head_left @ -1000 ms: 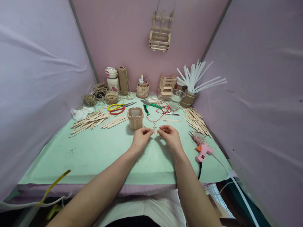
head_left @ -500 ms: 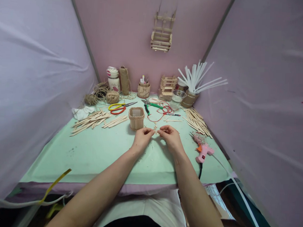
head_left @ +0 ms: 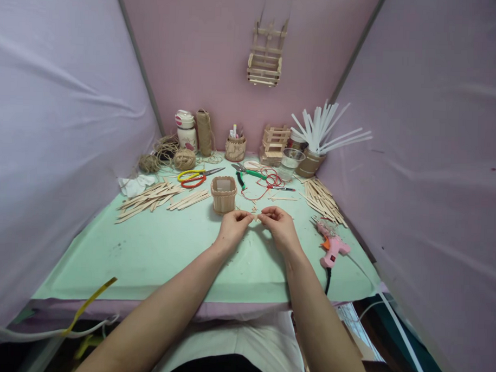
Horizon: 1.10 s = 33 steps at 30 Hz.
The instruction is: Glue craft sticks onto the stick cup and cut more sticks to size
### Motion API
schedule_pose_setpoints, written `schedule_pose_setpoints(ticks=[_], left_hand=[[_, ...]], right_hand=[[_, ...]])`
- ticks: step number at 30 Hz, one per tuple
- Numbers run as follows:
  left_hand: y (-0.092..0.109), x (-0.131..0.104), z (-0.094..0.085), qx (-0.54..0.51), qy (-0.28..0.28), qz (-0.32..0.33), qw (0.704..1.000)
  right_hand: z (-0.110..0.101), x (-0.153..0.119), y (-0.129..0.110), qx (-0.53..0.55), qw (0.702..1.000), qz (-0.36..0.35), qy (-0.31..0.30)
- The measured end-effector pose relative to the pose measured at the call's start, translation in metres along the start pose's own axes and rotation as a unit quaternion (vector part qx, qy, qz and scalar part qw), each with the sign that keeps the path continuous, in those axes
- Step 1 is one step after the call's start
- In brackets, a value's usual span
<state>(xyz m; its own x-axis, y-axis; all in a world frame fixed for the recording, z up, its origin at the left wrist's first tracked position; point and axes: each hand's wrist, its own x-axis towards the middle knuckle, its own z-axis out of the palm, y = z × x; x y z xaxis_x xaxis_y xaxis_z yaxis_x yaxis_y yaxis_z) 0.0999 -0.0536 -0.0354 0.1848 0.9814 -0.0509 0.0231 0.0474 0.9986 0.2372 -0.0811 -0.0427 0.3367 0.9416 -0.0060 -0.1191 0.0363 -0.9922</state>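
Observation:
My left hand [head_left: 233, 227] and my right hand [head_left: 278, 225] meet fingertip to fingertip over the middle of the table. Both are closed in a pinch on a small pale wooden piece [head_left: 255, 218], mostly hidden by the fingers. Just beyond the fingertips lie a few tiny wooden bits [head_left: 254, 207]. A small square basket made of wooden sticks [head_left: 224, 197] stands upright beside my left hand, apart from it. Off to the right of my right hand, a pink glue gun [head_left: 332, 251] rests on the table.
Wooden sticks lie in piles at left [head_left: 150, 199] and right [head_left: 323, 199]. Scissors [head_left: 193, 177], green-handled pliers [head_left: 252, 172] and red cord [head_left: 275, 177] lie behind the basket. Twine balls [head_left: 184, 159], a clear cup [head_left: 290, 164] and a jar of white glue sticks [head_left: 312, 162] stand farther back.

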Motion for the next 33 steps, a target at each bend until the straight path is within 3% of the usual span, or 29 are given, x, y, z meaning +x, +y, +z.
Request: schedule_pose_setpoints(ticks=[11,21,33], left_hand=[[-0.0002,0.0001,0.0005,0.000,-0.013,-0.020,1.000],[-0.0059,0.0030,0.0020,-0.061,-0.036,-0.023,0.997],[0.0015,-0.0012,0.0042,-0.136,-0.029,-0.065,0.988]], right_hand=[[-0.0009,0.0020,0.0039,0.007,1.000,0.004,0.006],[0.0006,0.0006,0.0012,-0.002,1.000,0.003,0.011],[0.0022,0.0007,0.0016,-0.009,1.000,0.003,0.014]])
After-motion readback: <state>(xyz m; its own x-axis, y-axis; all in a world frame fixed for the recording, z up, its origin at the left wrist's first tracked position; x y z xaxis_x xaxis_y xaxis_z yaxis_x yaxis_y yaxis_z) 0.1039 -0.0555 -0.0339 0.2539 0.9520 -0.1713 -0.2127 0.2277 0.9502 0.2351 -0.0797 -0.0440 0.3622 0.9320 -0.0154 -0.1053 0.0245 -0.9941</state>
